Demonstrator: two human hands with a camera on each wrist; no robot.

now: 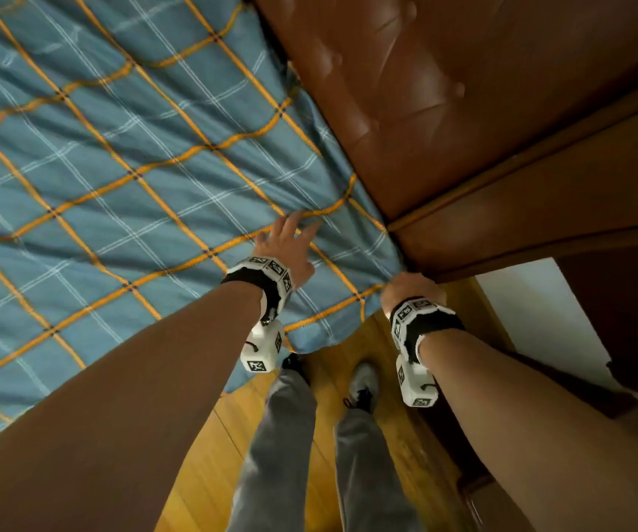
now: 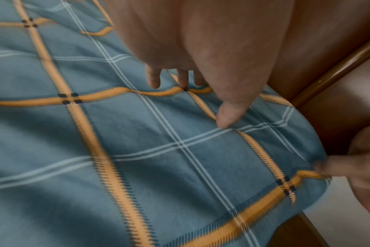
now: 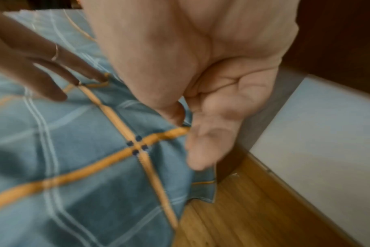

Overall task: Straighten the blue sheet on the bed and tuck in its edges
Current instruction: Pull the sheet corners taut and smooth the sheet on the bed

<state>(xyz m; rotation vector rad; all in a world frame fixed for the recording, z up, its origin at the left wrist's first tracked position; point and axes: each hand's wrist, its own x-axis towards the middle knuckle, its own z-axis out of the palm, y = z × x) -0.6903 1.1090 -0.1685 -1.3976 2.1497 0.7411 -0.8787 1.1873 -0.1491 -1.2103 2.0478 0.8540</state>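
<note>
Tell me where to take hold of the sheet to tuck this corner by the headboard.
Probably take the loose flap of the sheet hanging off the mattress corner, coming from the floor side beside the headboard. It dangles free there, while the top lies flat under the left hand. The right hand already pinches the fold just above.

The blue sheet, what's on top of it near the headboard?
The left hand rests on the sheet, fingers spread; the right hand pinches its corner. What lies beneath is covered.
</note>
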